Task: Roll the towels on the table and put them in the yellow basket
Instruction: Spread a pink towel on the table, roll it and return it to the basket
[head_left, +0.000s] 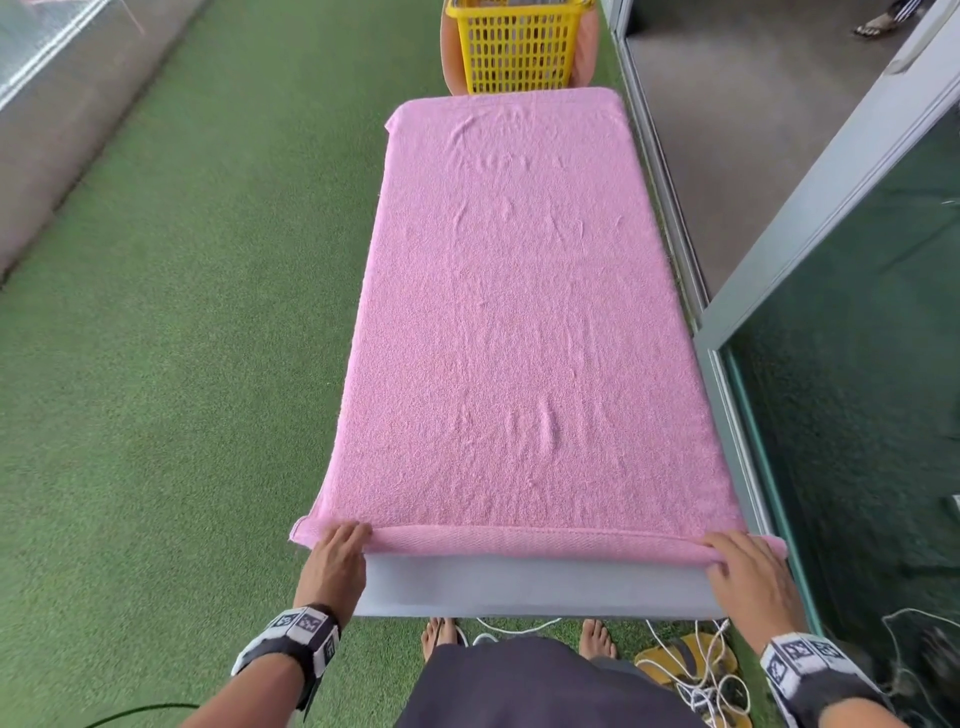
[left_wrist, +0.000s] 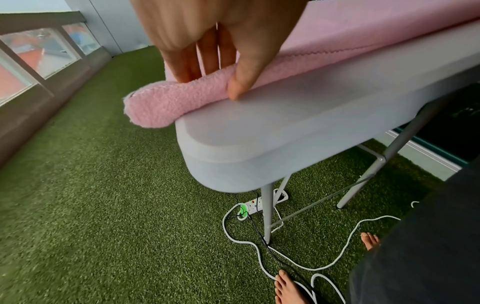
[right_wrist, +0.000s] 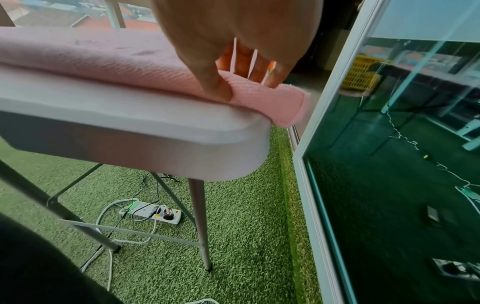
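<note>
A pink towel (head_left: 519, 312) lies spread along the grey table (head_left: 530, 587), its near edge turned over into a thin roll (left_wrist: 166, 105). My left hand (head_left: 337, 558) grips the roll's left end, thumb under and fingers on top (left_wrist: 207, 78). At the right end my right hand (head_left: 743, 569) pinches the roll (right_wrist: 259, 96) in the same way. The yellow basket (head_left: 519, 47) stands beyond the table's far end.
Green artificial turf (head_left: 182, 338) covers the floor to the left. A glass door and its frame (head_left: 831, 338) run close along the table's right side. White cables and a power strip (left_wrist: 259, 203) lie under the table beside my bare feet.
</note>
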